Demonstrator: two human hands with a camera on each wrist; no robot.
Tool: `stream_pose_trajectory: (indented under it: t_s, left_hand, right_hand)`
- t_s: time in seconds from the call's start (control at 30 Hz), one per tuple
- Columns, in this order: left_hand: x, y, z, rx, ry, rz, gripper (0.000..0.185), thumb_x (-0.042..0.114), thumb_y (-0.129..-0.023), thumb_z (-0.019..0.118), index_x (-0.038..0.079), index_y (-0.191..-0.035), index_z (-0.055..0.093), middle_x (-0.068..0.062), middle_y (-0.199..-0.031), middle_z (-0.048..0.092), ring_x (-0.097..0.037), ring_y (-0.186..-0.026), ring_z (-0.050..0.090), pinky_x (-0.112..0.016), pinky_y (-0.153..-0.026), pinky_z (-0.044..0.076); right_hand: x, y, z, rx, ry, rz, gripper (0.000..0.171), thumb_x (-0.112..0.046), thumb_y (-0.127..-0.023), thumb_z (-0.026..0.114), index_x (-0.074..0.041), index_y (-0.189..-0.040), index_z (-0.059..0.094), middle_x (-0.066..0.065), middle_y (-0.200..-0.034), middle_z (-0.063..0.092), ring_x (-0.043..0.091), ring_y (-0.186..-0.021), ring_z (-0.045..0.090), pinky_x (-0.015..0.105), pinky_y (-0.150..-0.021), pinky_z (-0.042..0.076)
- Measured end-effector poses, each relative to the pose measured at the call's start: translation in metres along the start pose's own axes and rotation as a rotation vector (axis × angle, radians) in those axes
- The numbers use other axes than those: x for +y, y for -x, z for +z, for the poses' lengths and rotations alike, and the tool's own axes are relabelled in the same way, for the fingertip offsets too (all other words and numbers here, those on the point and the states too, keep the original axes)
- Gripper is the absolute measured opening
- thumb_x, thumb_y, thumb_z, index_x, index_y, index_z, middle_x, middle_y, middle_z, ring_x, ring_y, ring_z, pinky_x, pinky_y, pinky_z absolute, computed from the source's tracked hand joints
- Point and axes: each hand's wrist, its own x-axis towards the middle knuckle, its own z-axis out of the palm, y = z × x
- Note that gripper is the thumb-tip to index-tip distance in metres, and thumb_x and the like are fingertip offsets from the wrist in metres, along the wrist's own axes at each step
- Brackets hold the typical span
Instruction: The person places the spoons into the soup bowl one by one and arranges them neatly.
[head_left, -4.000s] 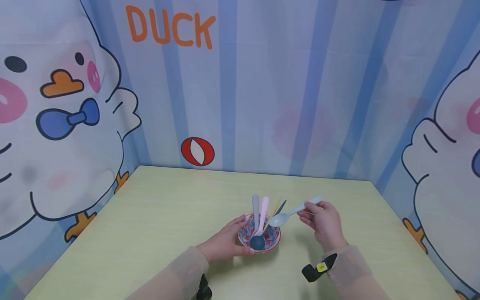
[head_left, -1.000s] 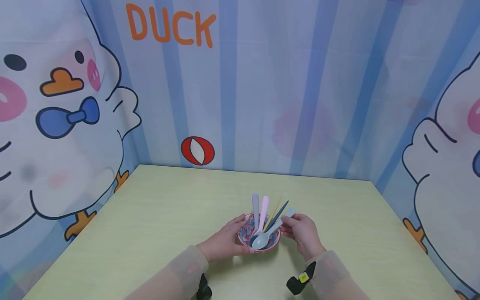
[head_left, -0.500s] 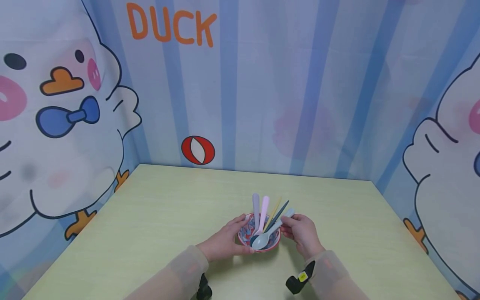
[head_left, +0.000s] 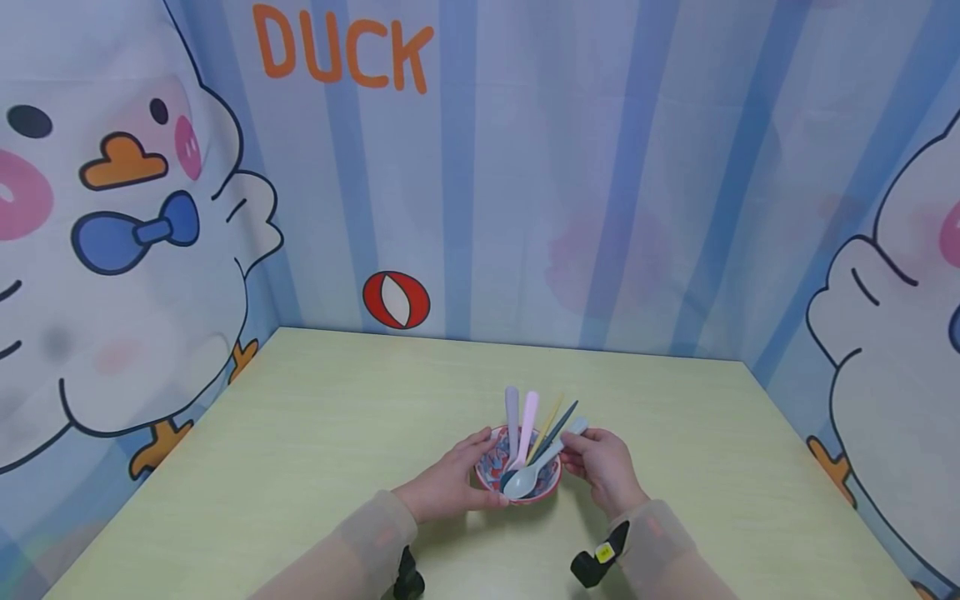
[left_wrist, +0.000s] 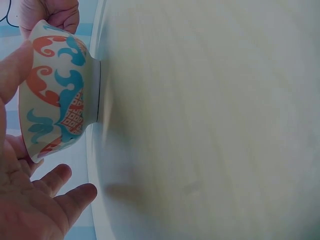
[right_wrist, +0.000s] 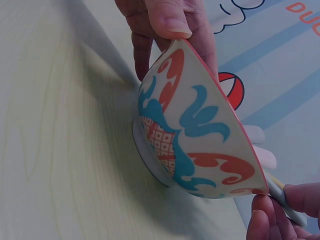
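A small bowl (head_left: 552,485), patterned in red and blue, stands near the front middle of the table. My left hand (head_left: 448,485) grips its left side, thumb at the near rim and fingers at the far rim. My right hand (head_left: 606,471) pinches the handle of a pale blue spoon (head_left: 522,482) at the bowl's right rim; the spoon's head lies inside. A purple handle (head_left: 512,410), a pink handle (head_left: 529,414), a thin yellow stick (head_left: 553,412) and a dark blue spoon (head_left: 564,421) lean in the bowl. The pale spoon partly hides the dark one's head.
The light wooden table (head_left: 337,400) reaches back to a blue striped curtain (head_left: 510,183) printed with ducks. Black wrist cameras sit on both sleeves, the right one (head_left: 600,554) close to the table's front.
Since four seconds ago my right hand has moved left and lowered the pale blue spoon into the bowl. In the last second both hands have stayed almost still.
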Motion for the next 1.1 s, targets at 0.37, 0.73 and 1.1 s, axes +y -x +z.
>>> stream_pose_trajectory:
  t_s: [0.37, 0.73, 1.1]
  left_hand:
    - [0.0014, 0.0007, -0.0003, -0.001, 0.001, 0.002, 0.091, 0.045, -0.08, 0.076, 0.01, -0.151, 0.032, -0.004, -0.16, 0.018, -0.028, -0.145, 0.018, -0.052, -0.111, 0.026]
    - [0.0009, 0.0006, 0.0, 0.003, -0.005, 0.003, 0.09, 0.045, -0.08, 0.076, 0.01, -0.15, 0.033, -0.003, -0.16, 0.019, -0.028, -0.145, 0.018, -0.051, -0.112, 0.026]
    - [0.0029, 0.003, -0.0008, 0.001, -0.007, 0.011, 0.09, 0.044, -0.08, 0.076, 0.009, -0.151, 0.032, -0.004, -0.16, 0.019, -0.03, -0.144, 0.019, -0.053, -0.111, 0.026]
  right_hand:
    - [0.0, 0.001, 0.0, -0.002, 0.005, -0.004, 0.029, -0.006, -0.092, 0.061, 0.01, -0.115, 0.052, 0.006, -0.076, 0.066, 0.011, -0.063, 0.061, 0.021, -0.059, 0.053]
    - [-0.001, 0.0019, 0.0, -0.002, 0.002, 0.012, 0.033, -0.009, -0.092, 0.064, 0.009, -0.117, 0.052, 0.007, -0.079, 0.067, 0.011, -0.064, 0.062, 0.022, -0.061, 0.053]
    - [-0.0015, 0.003, -0.0013, -0.015, -0.024, 0.006, 0.031, -0.008, -0.092, 0.062, 0.01, -0.116, 0.052, 0.006, -0.078, 0.067, 0.012, -0.065, 0.063, 0.022, -0.061, 0.053]
